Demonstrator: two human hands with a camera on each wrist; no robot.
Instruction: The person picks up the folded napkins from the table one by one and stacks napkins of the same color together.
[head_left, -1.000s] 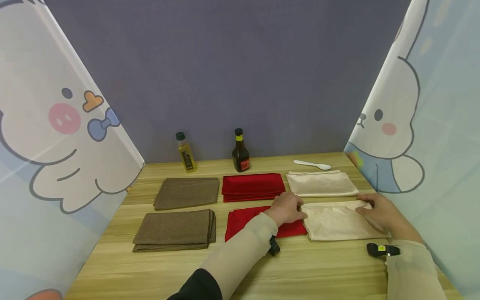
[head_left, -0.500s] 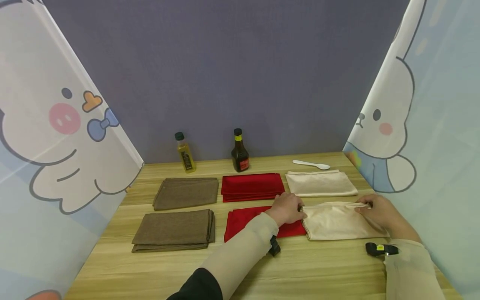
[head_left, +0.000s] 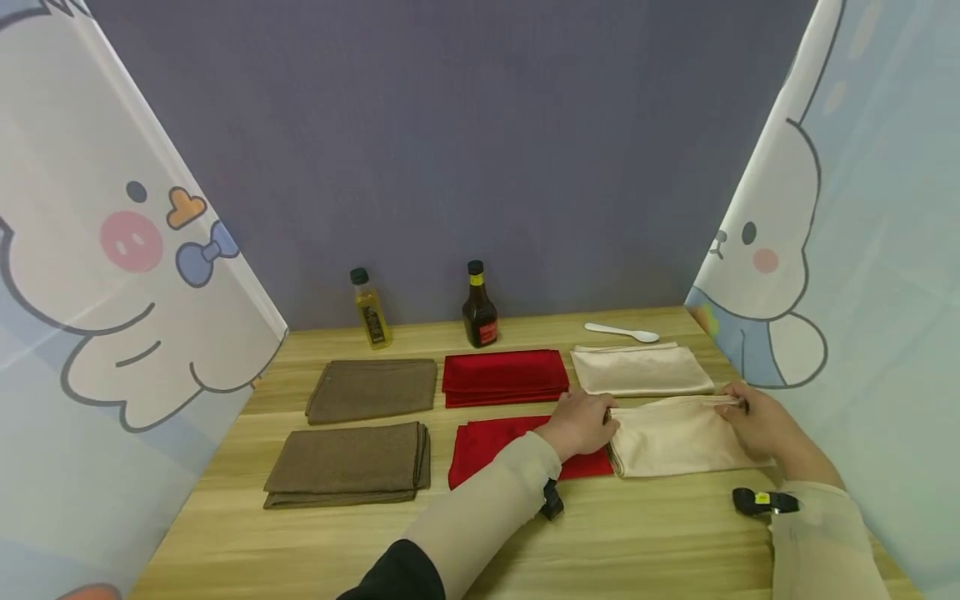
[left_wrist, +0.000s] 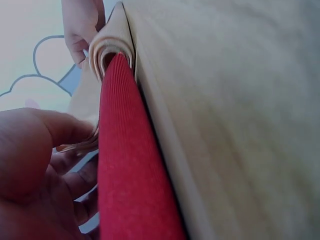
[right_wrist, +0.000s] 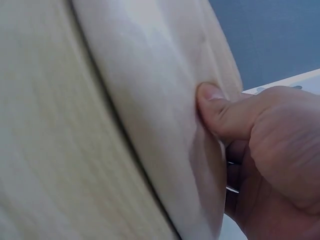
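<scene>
A folded cream cloth (head_left: 678,437) lies at the front right of the table, its far edge raised a little. My left hand (head_left: 581,423) pinches its far left corner between thumb and fingers. At the far right corner, my right hand (head_left: 768,427) grips the cloth, and in the right wrist view the thumb (right_wrist: 215,102) presses on its cream surface (right_wrist: 145,100). My left forearm passes over a folded red cloth (head_left: 483,446), partly hiding it. In the left wrist view the red cloth's folded edge (left_wrist: 132,165) runs up to the cream cloth's layered end (left_wrist: 112,42).
Behind lie a second cream cloth (head_left: 641,371), a second red cloth (head_left: 506,377) and two folded brown cloths (head_left: 348,458) at left. A yellow oil bottle (head_left: 371,312), a dark sauce bottle (head_left: 480,312) and a white spoon (head_left: 621,332) are along the back wall (head_left: 487,167).
Both hands have kept hold of the front cream cloth. Its far edge has been raised and drawn straighter, and the cloth has shifted slightly away from the table's front.
</scene>
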